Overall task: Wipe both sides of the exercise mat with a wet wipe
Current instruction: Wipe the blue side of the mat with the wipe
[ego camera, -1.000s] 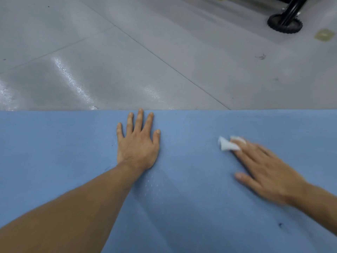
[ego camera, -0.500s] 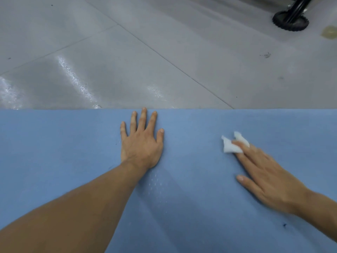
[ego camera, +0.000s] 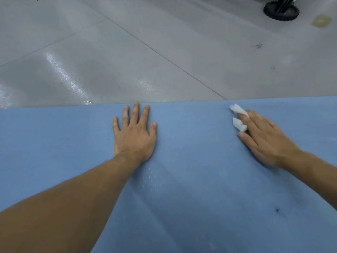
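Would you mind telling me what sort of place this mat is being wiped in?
Probably a gym or workshop-like indoor room, though I can't be sure. The blue exercise mat lies on a glossy grey floor with seam lines, and a black ridged equipment foot stands at the far right.

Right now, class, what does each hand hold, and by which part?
Right hand presses the crumpled white wet wipe under its fingers; left hand holds nothing.

A glossy grey floor (ego camera: 164, 52) with thin seam lines carries a blue exercise mat (ego camera: 200, 179) spread flat across the near half. At the far right, 1 black wheel (ego camera: 281, 10) stands beside a yellowish patch (ego camera: 321, 21), possibly a stain.
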### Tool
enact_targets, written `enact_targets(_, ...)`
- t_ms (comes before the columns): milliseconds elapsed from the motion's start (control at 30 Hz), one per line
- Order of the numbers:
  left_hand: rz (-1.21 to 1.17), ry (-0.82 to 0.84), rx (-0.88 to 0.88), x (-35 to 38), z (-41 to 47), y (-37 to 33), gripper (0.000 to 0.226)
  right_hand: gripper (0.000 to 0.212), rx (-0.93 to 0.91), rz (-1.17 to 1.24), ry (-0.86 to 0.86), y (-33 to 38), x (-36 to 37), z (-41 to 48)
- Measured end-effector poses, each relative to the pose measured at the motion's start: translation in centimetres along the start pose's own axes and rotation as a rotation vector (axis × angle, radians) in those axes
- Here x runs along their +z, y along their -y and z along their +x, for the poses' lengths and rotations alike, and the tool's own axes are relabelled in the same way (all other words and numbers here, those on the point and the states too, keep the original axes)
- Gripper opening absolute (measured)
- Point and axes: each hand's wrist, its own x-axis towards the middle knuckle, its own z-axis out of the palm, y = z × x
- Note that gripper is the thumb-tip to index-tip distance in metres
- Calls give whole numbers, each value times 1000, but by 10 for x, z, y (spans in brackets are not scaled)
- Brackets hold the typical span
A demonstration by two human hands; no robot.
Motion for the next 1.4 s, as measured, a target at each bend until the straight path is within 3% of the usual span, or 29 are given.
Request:
enact_targets(200, 0, 2, 4, 0, 1, 0, 65, 78, 179, 115, -45, 46, 25, 57)
enact_targets(467, -21, 22, 24, -1, 3, 1, 65, 74, -199, 30, 52, 153, 49, 0)
enact_targets(633, -63, 192, 44, -12, 12, 5, 64, 69, -442, -72, 34, 199, 68, -79)
enact_targets(767, -128, 245, 188, -24, 13, 32, 65, 69, -554, -158, 28, 218, 78, -117)
enact_targets(900, -130, 157, 345, -26, -27, 83, 71, 73, -518, -214, 41, 211, 66, -99)
enact_targets(1033, -125, 120, 348, -23, -73, 114, 83, 77, -239, -227, 17, 206, 59, -45)
enact_targets(1200, -136, 107, 327, -22, -100, 126, 83, 97, 95, -2, 41, 228, 56, 9)
enact_targets(1267, -157, 98, 315, -22, -105, 128, 84, 93, 40, 44, 44, 251, 64, 3)
enact_targets(1400, -198, 72, 300, -20, -111, 126, 84, 80, -285, -10, 39, 277, 80, -36)
